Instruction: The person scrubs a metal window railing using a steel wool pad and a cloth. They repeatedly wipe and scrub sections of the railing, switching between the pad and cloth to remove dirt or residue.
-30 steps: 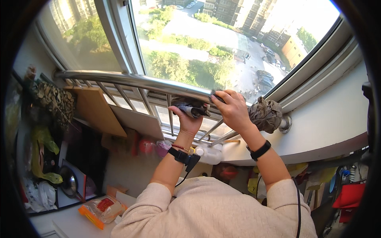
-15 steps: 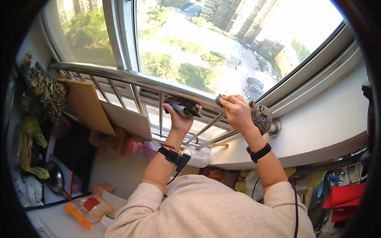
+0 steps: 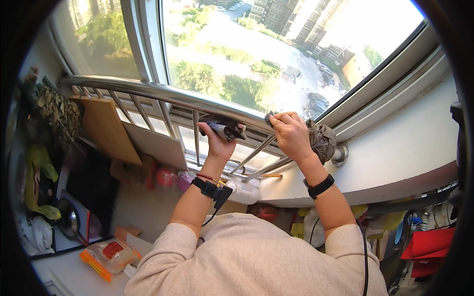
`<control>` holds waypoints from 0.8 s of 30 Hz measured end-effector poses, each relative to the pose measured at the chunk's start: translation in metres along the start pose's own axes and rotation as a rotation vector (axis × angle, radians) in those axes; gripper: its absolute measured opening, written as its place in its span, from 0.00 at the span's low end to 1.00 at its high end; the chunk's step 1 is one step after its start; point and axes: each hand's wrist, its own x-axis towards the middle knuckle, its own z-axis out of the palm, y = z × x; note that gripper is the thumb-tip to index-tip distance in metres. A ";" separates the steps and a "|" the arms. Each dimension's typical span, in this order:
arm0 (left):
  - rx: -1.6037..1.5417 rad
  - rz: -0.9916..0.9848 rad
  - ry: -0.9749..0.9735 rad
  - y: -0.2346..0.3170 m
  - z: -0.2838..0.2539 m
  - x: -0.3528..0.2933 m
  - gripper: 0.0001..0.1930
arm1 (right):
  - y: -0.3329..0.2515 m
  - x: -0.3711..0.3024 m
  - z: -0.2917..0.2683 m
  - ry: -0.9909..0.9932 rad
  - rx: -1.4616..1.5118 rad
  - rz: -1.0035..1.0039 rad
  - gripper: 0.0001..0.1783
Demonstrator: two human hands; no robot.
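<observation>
A shiny metal railing runs below the window. At its right part my right hand pinches a small dark grey scouring pad against the top rail. Right beside that hand, a crumpled grey-brown cloth is draped over the rail near its wall flange. My left hand is under the top rail, thumb stretched out, with a dark bunched cloth with lighter grey parts in its grasp. Most of the left fingers are hidden behind this bundle.
Wooden boards lean against the railing at the left. A white plastic jug stands below it. At the lower left, a clear package with orange edges lies on a white surface. A curved white ledge borders the right, with red fabric below.
The whole view has shifted slightly, so the railing and both hands appear a little higher and further left. Both hands keep their holds, with little visible movement along the rail.
</observation>
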 end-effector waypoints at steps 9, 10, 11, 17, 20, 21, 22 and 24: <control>0.020 -0.005 -0.038 -0.002 0.004 0.005 0.48 | -0.042 0.037 0.039 0.082 0.025 -0.108 0.14; 0.018 -0.011 -0.058 0.000 0.004 0.005 0.48 | -0.037 0.032 0.033 0.057 0.019 -0.078 0.14; 0.007 -0.012 -0.067 0.001 0.004 0.004 0.47 | -0.029 0.025 0.024 0.057 0.018 -0.076 0.14; -0.015 -0.017 -0.010 -0.002 0.002 0.002 0.45 | 0.001 0.007 -0.002 -0.013 -0.010 -0.023 0.14; 0.000 0.003 -0.019 -0.005 0.004 0.004 0.46 | -0.020 0.026 0.025 0.019 0.016 -0.040 0.15; 0.004 0.005 -0.020 -0.005 0.005 0.005 0.46 | -0.030 0.032 0.036 0.030 0.016 -0.046 0.15; 0.010 0.006 -0.022 -0.004 0.006 0.005 0.46 | -0.036 0.037 0.043 0.064 0.016 -0.090 0.16; 0.049 0.003 -0.074 -0.002 0.005 0.006 0.46 | -0.040 0.039 0.045 0.041 0.058 -0.055 0.17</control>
